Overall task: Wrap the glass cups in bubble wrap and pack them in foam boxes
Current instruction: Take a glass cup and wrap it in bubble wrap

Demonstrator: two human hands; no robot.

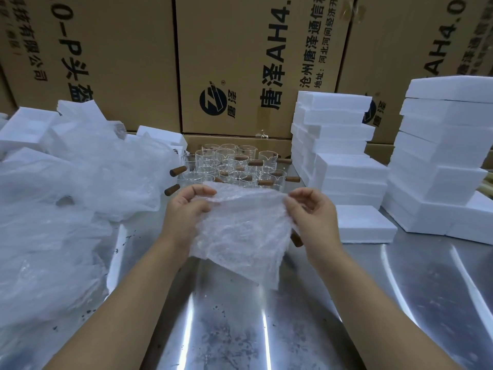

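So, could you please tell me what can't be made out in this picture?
Head view only:
- Inside the bubble wrap: the wrap hides any glass; only a brown handle shows.
- The cups: count unclear, as clear glass overlaps and the wrap covers the front row.
- The foam boxes: stacked, insides unseen; right stack cut by the edge.
- The plastic bags: cloudy folds hide what's underneath.

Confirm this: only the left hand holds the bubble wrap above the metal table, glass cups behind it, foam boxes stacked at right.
Wrong on one point: the head view shows both the left hand and the right hand pinching the bubble wrap at its top edge. It is above the metal table, glass cups behind it, foam boxes stacked at right.
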